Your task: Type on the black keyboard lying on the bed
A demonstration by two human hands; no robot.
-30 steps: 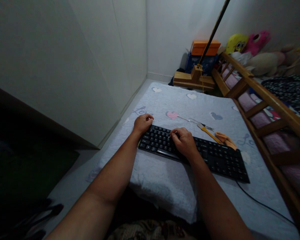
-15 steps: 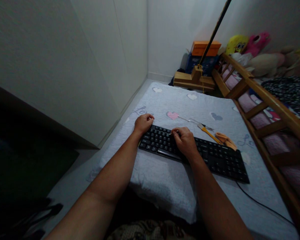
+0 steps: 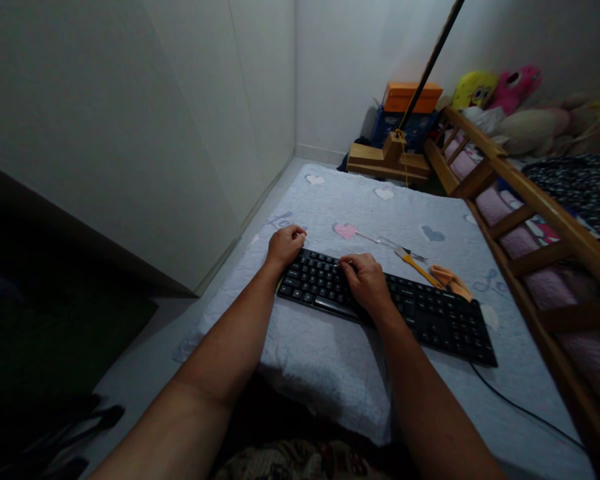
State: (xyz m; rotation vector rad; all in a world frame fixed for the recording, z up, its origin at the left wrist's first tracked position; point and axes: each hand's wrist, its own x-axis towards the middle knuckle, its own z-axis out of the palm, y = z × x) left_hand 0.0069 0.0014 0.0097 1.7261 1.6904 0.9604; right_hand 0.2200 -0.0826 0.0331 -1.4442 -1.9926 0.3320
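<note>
A black computer keyboard [image 3: 433, 327] lies at a slant on the cloth-covered table. At its upper left corner, my left hand [image 3: 286, 245] has curled fingers closed against the edge. My right hand [image 3: 366, 279] rests over the middle keys, thumb and fingers pinched together at the upper rows; whatever sits in the pinch is too small to make out. Behind the keyboard lie a brush with a yellow handle [image 3: 419, 268], a thin metal tool [image 3: 393, 244] and a folded orange-brown cloth [image 3: 451, 281].
A pale cloth with hearts [image 3: 330, 373] covers the table. The keyboard cable [image 3: 525, 405] trails off to the right. A wooden bed rail [image 3: 545, 187] runs along the right side, a large pale panel [image 3: 190, 133] along the left. Beyond the table stands a wooden base [image 3: 390, 157] with a dark pole.
My right hand has shifted slightly left across the keys, still pinched. My left hand and the keyboard have moved a tiny bit left.
</note>
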